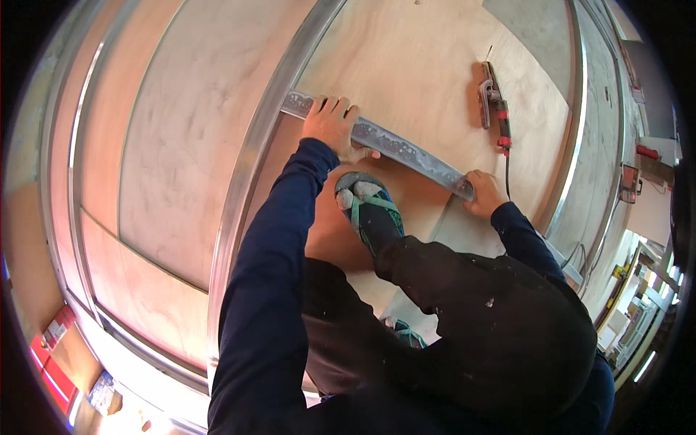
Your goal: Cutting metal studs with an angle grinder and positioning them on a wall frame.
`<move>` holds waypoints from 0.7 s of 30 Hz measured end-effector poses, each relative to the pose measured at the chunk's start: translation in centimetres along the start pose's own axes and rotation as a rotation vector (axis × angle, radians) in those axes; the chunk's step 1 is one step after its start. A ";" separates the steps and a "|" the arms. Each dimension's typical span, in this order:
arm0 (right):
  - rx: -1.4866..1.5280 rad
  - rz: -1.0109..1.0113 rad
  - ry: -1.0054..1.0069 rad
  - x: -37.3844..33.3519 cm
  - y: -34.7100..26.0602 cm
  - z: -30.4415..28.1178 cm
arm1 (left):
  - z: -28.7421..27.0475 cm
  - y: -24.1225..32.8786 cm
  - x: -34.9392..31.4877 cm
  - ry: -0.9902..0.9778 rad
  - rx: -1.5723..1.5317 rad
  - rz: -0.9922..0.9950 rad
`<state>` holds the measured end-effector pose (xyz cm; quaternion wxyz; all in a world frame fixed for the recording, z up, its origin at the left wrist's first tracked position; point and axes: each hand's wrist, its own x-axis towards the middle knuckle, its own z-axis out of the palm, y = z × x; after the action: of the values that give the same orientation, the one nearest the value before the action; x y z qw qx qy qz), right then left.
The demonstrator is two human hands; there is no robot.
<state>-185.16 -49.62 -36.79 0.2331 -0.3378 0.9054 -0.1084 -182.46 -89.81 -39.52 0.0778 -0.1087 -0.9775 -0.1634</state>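
Note:
A grey metal bar with a blotchy surface lies slantwise over plywood panels, its left end against a long metal rail. Near that end, my left hand grips the bar, fingers over its far edge and thumb on the near side. My right hand is closed around the bar's right end, partly hiding it. Beyond the bar, a red and black corded power tool with a slim front rests on the plywood.
My sandalled foot stands just on the near side of the bar. Another long rail runs along the right. The tool's cord trails toward my right arm. A red box sits at the lower left; shelving with materials stands far right.

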 end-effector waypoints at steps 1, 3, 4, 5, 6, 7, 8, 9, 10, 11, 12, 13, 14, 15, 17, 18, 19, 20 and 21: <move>0.006 0.031 -0.037 0.1 -0.4 0.0 | 0.1 0.1 -0.2 -0.003 0.002 -0.002; 0.020 0.012 -0.023 -0.5 -0.4 0.1 | 0.1 0.5 -0.1 0.034 -0.008 0.016; 0.032 -0.003 -0.008 -0.6 -0.4 0.0 | -0.1 0.5 -0.1 0.036 -0.004 0.014; 0.032 -0.008 -0.006 -0.4 -0.3 0.1 | -0.3 0.3 0.0 -0.016 -0.005 -0.001; 0.047 0.012 -0.026 -0.3 -0.5 -0.1 | -0.5 0.4 -0.1 -0.071 -0.009 -0.017; 0.062 0.031 -0.046 -0.3 -0.7 -0.2 | -0.7 0.4 -0.2 -0.073 -0.008 -0.020; 0.064 0.028 -0.049 -0.4 -0.8 -0.1 | -1.0 0.2 -0.4 -0.070 -0.070 -0.032; 0.033 0.030 -0.041 -0.2 -0.8 -0.1 | -1.1 -0.1 -0.3 -0.061 -0.130 -0.039; 0.002 0.033 -0.032 -0.1 -0.7 -0.2 | -1.1 -0.6 -0.6 -0.058 -0.127 -0.039; 0.000 0.030 -0.028 0.0 -0.6 0.0 | -1.0 -1.2 -1.1 0.144 -0.021 -0.129; 0.012 0.037 -0.039 0.0 -0.4 0.2 | -1.0 -1.8 -1.6 0.346 0.084 -0.218; 0.020 0.054 -0.051 -0.3 -0.2 0.2 | -1.7 -2.8 -1.9 0.408 0.078 -0.437; 0.014 0.064 -0.049 -0.6 0.0 0.0 | -2.3 -3.7 -2.1 0.465 0.069 -0.657; 0.010 0.055 -0.047 -0.3 -0.3 0.0 | -2.9 -4.6 -2.6 0.468 0.076 -0.658; 0.006 0.041 -0.042 -0.1 -0.4 0.1 | -3.6 -5.9 -3.0 0.302 -0.172 -1.082; 0.022 0.048 -0.050 -0.2 -0.2 0.3 | -3.4 -6.2 -3.1 0.307 -0.172 -1.085; 0.038 0.054 -0.057 -0.2 0.0 0.4 | -3.3 -6.5 -3.2 0.283 -0.217 -1.119; 0.034 0.050 -0.057 -0.2 0.2 0.6 | -3.1 -6.8 -3.2 0.258 -0.263 -1.152; 0.027 0.047 -0.064 -0.2 0.2 0.6 | -3.3 -7.2 -3.2 0.260 -0.265 -1.155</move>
<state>-184.84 -49.33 -37.36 0.2691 -0.3166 0.9036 -0.1040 -180.75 -98.17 -39.25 0.0810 0.4513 -0.8324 -0.3113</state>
